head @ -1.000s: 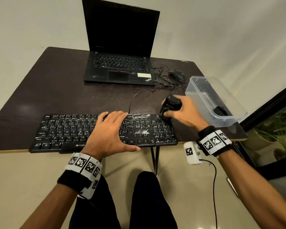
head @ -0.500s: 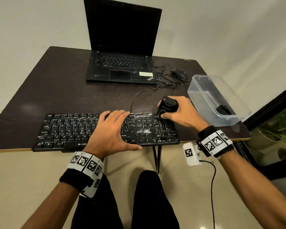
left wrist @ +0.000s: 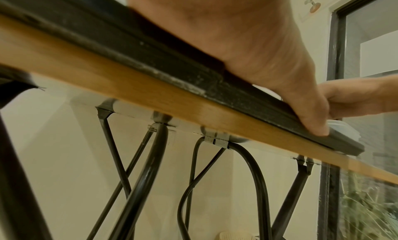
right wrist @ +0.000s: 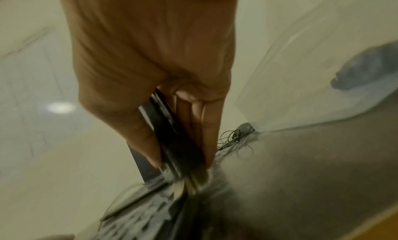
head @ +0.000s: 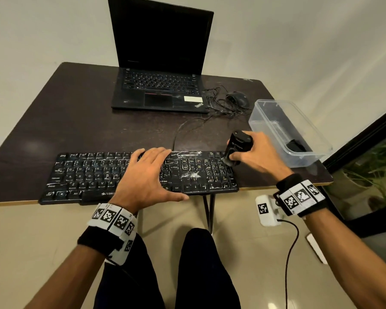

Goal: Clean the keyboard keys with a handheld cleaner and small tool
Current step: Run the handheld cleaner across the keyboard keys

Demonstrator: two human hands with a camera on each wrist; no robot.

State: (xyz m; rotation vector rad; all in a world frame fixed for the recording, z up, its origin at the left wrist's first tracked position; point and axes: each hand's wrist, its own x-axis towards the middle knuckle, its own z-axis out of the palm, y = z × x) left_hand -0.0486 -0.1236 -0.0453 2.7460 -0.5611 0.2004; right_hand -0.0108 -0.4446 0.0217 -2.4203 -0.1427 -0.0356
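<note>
A black keyboard [head: 87,175] streaked with white dust lies along the near edge of the dark table [head: 76,121]. My left hand [head: 147,175] lies flat on its middle keys, fingers straight, thumb [left wrist: 310,117] at the front rim [left wrist: 150,63]. My right hand [head: 259,157] grips a black handheld cleaner [head: 237,148], nozzle down on the keyboard's far right top corner. In the right wrist view, blurred, the fingers [right wrist: 206,133] wrap the cleaner [right wrist: 172,133] above the keys. A small dark tool [head: 296,146] lies in the clear plastic tub [head: 276,121].
An open black laptop [head: 158,90] stands at the back of the table, with a wired mouse [head: 237,99] and tangled cable [head: 218,105] to its right. The tub sits at the right edge. Black metal table legs [left wrist: 146,175] run below. A glass door [head: 370,157] is to the right.
The right hand has lifted the cleaner slightly and tilted it more upright at the keyboard's right end. The left hand has stayed flat on the keys.
</note>
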